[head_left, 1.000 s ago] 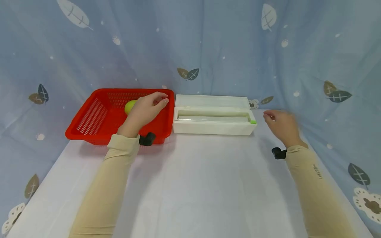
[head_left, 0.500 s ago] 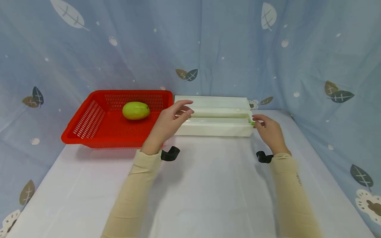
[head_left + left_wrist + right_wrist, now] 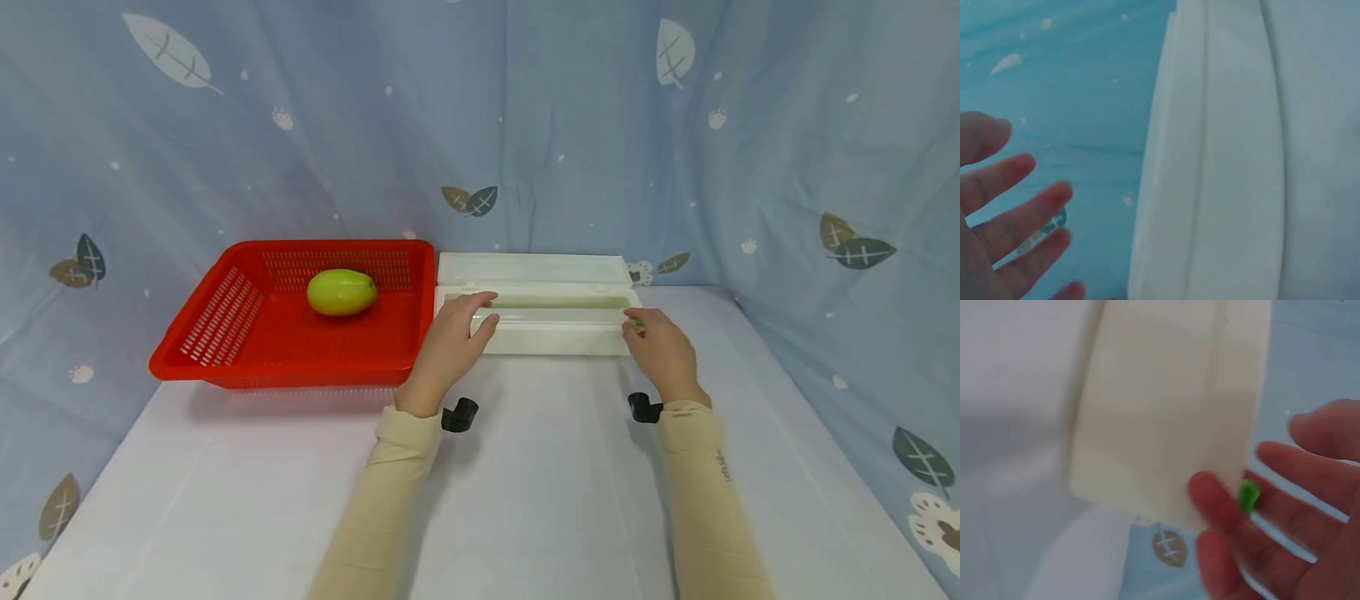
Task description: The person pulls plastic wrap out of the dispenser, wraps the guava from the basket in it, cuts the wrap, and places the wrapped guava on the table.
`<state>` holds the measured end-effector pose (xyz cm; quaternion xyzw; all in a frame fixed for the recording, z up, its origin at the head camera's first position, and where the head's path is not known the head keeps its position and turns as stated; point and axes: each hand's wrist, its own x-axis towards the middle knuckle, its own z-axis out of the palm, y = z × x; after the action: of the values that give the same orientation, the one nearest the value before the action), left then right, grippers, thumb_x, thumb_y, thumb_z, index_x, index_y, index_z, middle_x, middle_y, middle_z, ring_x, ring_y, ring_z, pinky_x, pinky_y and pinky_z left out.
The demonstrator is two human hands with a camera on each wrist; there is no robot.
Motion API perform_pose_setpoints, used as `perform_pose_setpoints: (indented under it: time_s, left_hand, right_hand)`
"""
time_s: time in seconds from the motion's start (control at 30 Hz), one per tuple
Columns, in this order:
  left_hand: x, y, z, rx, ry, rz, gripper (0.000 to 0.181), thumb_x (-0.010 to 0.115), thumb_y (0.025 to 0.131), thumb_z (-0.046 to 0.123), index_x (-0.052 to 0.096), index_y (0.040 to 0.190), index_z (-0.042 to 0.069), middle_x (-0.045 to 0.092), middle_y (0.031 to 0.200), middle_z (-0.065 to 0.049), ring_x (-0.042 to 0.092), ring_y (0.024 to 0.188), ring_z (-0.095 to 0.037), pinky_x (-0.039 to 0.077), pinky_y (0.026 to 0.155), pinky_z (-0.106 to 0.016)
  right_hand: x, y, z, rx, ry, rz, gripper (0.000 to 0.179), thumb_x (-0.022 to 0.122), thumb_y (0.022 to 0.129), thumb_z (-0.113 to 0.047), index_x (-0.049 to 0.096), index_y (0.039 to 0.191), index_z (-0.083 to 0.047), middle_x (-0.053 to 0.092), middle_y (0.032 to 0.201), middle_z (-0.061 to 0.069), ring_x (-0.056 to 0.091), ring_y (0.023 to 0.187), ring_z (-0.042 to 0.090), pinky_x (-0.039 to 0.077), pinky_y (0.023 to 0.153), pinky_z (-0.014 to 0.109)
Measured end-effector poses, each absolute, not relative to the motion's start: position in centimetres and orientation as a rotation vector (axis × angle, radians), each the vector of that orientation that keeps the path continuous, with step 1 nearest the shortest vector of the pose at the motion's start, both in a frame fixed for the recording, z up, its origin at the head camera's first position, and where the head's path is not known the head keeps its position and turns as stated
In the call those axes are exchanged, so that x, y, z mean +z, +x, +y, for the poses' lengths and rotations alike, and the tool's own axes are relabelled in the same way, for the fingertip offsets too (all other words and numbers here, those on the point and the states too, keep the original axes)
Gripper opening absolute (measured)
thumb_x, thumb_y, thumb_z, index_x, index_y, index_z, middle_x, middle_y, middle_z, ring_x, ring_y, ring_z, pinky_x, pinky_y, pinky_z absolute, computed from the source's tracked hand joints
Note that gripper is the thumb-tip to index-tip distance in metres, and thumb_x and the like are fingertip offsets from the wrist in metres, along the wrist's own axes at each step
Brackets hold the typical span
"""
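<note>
A long white cling film dispenser box (image 3: 557, 340) stands on the table with its lid (image 3: 534, 268) tipped back and a pale roll or strip along its inside. A small green slider (image 3: 1249, 495) sits at its right end. My left hand (image 3: 452, 348) hovers over the box's left end, thumb and fingers apart, holding nothing; its spread fingers (image 3: 1054, 194) are seen beside the box in the left wrist view. My right hand (image 3: 664, 357) is at the right end, fingers loosely bent around the slider. In the right wrist view the fingertips overlap the box corner; whether they touch it I cannot tell.
A red plastic basket (image 3: 292, 367) stands left of the box, nearly against it. One yellow-green oval fruit (image 3: 341, 292) lies inside. A white cloth covers the table (image 3: 540, 483). A blue leaf-patterned curtain (image 3: 570, 125) hangs behind and at both sides.
My left hand has moved right, from over the basket to the box's left end, uncovering the fruit. My right hand has moved left to the box's right end. The box has not visibly moved.
</note>
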<state>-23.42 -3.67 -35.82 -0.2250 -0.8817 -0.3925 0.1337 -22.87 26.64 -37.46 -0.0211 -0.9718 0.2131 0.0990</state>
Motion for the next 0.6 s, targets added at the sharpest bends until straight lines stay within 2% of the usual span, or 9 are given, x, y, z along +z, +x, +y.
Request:
perform_pose_setpoints:
  time_s: [0.17,0.27,0.4,0.6]
  left_hand:
    - [-36.5,-23.9,-3.7,-1.058,-0.601,-2.562,0.037,0.044,0.092,0.039,0.053,0.12,0.017,0.05,0.121,-0.002,0.031,0.123,-0.022,0.026,0.099,-0.042]
    - [-36.7,-23.9,-3.3,-1.017,-0.595,-2.589,0.038,0.042,0.092,0.039,0.052,0.121,0.016,0.049,0.122,-0.002,0.033,0.121,-0.022,0.027,0.099,-0.041]
    - [-37.0,-23.9,-2.5,-0.878,-0.594,-2.651,0.04,0.044,0.092,0.035,0.048,0.125,0.013,0.046,0.125,-0.005,0.034,0.119,-0.023,0.029,0.098,-0.042]
    - [-38.3,-24.2,-2.0,-0.679,-0.436,-2.754,0.049,0.051,0.088,0.034,0.043,0.129,0.008,0.041,0.13,-0.012,0.022,0.126,-0.032,0.014,0.102,-0.05]
  right_hand:
    - [-36.8,-22.9,26.1,0.529,-0.042,-2.94,0.038,0.045,0.092,-0.024,0.05,0.124,-0.005,0.046,0.123,0.02,0.057,0.081,0.032,0.043,0.059,0.044]
    - [-36.9,-22.9,26.1,0.48,-0.012,-2.97,0.037,0.043,0.091,-0.019,0.05,0.124,-0.004,0.044,0.123,0.021,0.055,0.064,0.028,0.043,0.053,0.042]
    - [-37.3,-23.1,26.0,0.419,0.026,-3.002,0.036,0.042,0.09,-0.016,0.051,0.123,-0.005,0.043,0.121,0.02,0.044,0.048,0.021,0.038,0.045,0.035]
    - [-38.0,-23.7,25.7,0.403,0.03,-2.995,0.035,0.041,0.089,-0.016,0.053,0.121,-0.007,0.045,0.119,0.018,0.039,0.044,0.02,0.035,0.042,0.033]
